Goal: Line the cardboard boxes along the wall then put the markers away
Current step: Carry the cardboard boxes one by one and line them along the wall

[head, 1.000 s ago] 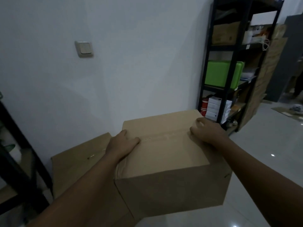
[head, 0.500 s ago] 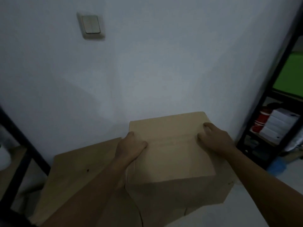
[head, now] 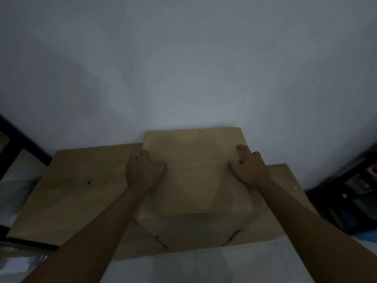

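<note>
**Closed boxes against the wall**

Left of the middle box point(head: 195, 180) lay a shut box point(head: 81, 188), contents hidden. The left hand point(head: 143, 172) and right hand point(head: 247, 168) pressed curled fingers on the middle box's closed top, against the wall point(head: 183, 68). Another box point(head: 285, 193) sat right.

No text, label, brand or number can be read anywhere in this dim view. The top of the cardboard box point(head: 195, 180) is plain brown, and the wall point(head: 183, 68) behind it is bare white.

Dim, soft blur, dark edges, wide-angle warp
</note>
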